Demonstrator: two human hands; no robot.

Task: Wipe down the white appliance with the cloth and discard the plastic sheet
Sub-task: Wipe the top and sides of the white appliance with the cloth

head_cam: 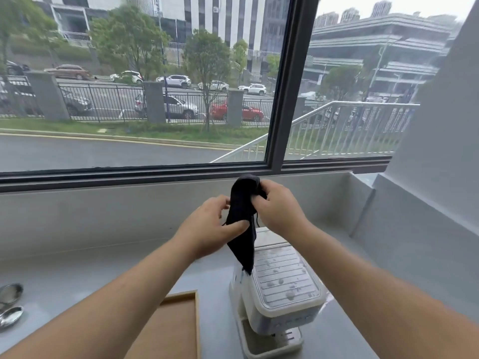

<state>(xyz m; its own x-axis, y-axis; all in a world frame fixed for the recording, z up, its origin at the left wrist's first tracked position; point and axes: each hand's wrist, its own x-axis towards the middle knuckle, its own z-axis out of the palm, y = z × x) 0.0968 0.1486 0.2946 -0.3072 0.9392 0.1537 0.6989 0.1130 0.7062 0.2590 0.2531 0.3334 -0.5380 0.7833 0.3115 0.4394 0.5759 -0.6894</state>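
A dark cloth [243, 216] hangs in the air above the counter, held by both hands. My right hand [278, 207] grips its bunched top. My left hand [210, 225] pinches its left edge lower down. The cloth's lower tip dangles just over the white appliance [285, 288], which stands on the grey counter below my hands and has a ribbed top with smudges on it. A clear plastic film [237, 277] seems to cling to the appliance's left side; its extent is hard to tell.
A wooden tray [181, 325] lies on the counter left of the appliance. Metal spoons or ladles [10, 304] rest at the far left edge. A low grey ledge and a large window [155, 99] run behind; a wall rises at the right.
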